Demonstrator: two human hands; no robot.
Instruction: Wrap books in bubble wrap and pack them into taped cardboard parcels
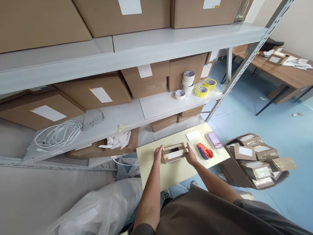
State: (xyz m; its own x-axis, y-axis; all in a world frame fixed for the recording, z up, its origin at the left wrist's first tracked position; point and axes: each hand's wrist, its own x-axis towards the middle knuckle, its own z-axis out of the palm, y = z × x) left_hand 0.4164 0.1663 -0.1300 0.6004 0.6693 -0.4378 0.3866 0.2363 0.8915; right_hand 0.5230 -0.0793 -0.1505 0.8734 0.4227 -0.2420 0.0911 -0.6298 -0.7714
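A small brown cardboard box (173,153) with a white label lies on a pale yellow table (172,171). My left hand (158,155) grips its left end, fingers curled around the edge. My right hand (190,156) holds its right end the same way. Just right of the box lies a red and blue tape dispenser (204,151). A white card (193,135) and a blurred flat object (213,140) rest farther back on the table.
A grey metal shelf unit (155,106) stands behind the table with big cartons, tape rolls (201,90) and a white cable coil (57,136). An open carton of small taped boxes (253,160) sits on the blue floor at right. Clear plastic bags (94,216) pile at left.
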